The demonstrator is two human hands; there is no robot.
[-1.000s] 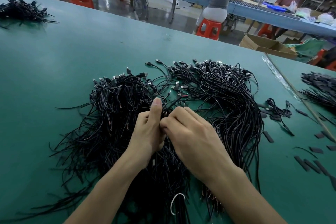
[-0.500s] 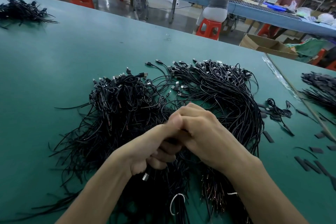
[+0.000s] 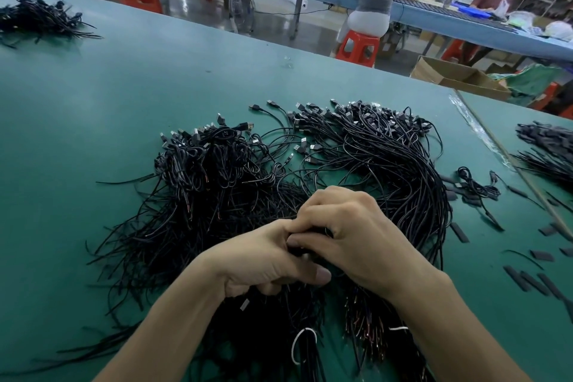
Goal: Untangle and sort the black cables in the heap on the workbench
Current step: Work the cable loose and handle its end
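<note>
Newly closed together, our left hand point(image 3: 263, 260) and right hand point(image 3: 350, 236) grip a cable bundle point(image 3: 302, 251) (separating step, we judge); next, pull it from the heap point(image 3: 217, 189) beyond.

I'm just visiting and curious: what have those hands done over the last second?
The left hand rolled over, thumb no longer pointing up, and both hands drew back toward the person. It and the right hand now grip a bunch of cables between them; a metal plug hangs below the left hand. The heap and the far pile stayed put.
</note>
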